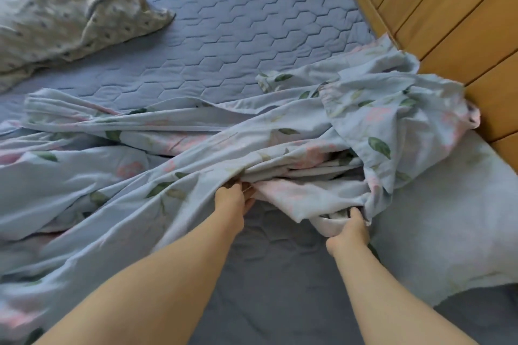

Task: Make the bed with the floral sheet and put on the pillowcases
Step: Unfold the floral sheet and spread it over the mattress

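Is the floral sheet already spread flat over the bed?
No. The floral sheet lies bunched in folds; much quilted mattress pad shows bare.

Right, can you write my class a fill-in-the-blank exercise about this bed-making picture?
The left hand and right hand both grip the floral ____.
The cream pillow lies on the far ____ of the mattress.
The panel beside the bed is made of ____.
Missing words: sheet; left; wood.

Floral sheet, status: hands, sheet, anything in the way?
Both grip floral sheet: left hand, right hand. Sheet bunched, not spread; mattress pad showing. Pale pillow at right, sheet overlapping its edge.
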{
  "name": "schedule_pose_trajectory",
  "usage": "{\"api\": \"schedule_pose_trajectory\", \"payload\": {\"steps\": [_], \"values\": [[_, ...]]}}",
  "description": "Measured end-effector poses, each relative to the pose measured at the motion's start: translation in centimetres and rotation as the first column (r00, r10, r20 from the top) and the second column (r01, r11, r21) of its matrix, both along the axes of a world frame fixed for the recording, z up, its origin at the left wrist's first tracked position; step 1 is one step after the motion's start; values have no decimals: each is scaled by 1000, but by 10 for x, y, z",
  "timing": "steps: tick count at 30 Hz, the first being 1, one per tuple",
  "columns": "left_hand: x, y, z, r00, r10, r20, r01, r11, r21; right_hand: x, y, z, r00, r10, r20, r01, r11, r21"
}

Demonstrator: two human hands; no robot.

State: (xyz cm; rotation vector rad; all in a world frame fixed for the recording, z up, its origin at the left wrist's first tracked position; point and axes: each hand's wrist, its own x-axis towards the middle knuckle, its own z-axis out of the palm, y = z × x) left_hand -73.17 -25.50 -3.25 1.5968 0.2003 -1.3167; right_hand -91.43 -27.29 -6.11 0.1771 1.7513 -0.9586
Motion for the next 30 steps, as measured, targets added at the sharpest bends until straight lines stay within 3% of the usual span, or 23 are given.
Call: {"api": "schedule_pose_trajectory", "payload": {"steps": [2, 5, 8, 10, 12, 14, 16, 20, 26, 30], "values": [[-7, 20, 23, 983, -176, 57, 177, 984, -24, 6, 8, 33, 984, 79, 160, -64, 993, -94], [-26, 46, 66, 889, -445, 110, 445, 895, 27, 9, 24, 78, 956, 188, 227, -153, 975, -164], [-48, 79, 111, 695, -711, 105, 711, 701, 45, 6, 51, 121, 946, 213, 245, -160, 962, -221], [-62, 94, 122, 529, -805, 267, 824, 563, 65, 3, 58, 145, 927, 254, 274, -173, 941, -290], [-76, 102, 128, 458, -750, 477, 828, 555, 79, -3, 60, 171, 904, 310, 294, -191, 908, -373], [-90, 106, 142, 500, -607, 618, 753, 657, 37, -13, 61, 199, 880, 358, 312, -201, 876, -439], [-105, 105, 156, 454, -536, 711, 694, 713, 94, -26, 63, 223, 854, 398, 334, -209, 852, -480], [-130, 101, 186, 172, -537, 826, 600, 722, 345, -60, 61, 268, 830, 440, 341, -194, 803, -563], [-147, 106, 237, -116, -345, 931, 558, 753, 349, -113, 50, 299, 867, 352, 354, -37, 753, -657], [-145, 116, 263, -307, -191, 932, 487, 810, 327, -124, 51, 312, 888, 351, 296, -86, 761, -643]]}}
